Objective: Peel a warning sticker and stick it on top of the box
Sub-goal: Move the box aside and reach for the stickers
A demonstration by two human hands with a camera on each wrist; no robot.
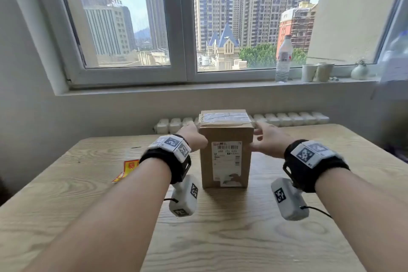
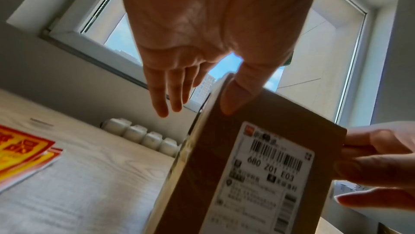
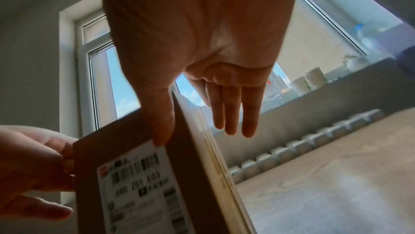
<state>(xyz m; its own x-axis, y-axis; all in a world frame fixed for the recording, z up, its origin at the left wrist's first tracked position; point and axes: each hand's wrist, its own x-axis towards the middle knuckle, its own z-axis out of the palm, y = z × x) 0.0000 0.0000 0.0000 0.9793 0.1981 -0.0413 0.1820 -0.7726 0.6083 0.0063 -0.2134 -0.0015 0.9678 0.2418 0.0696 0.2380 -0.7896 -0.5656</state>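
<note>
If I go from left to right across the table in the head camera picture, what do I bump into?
Red and yellow stickers → left hand → cardboard box → right hand. Both hands are at the box's sides, thumbs on its front face, the other fingers straight.

Both arms fwd; L grip point(image 1: 194, 137) & R grip point(image 1: 268, 139) fingers straight.
</note>
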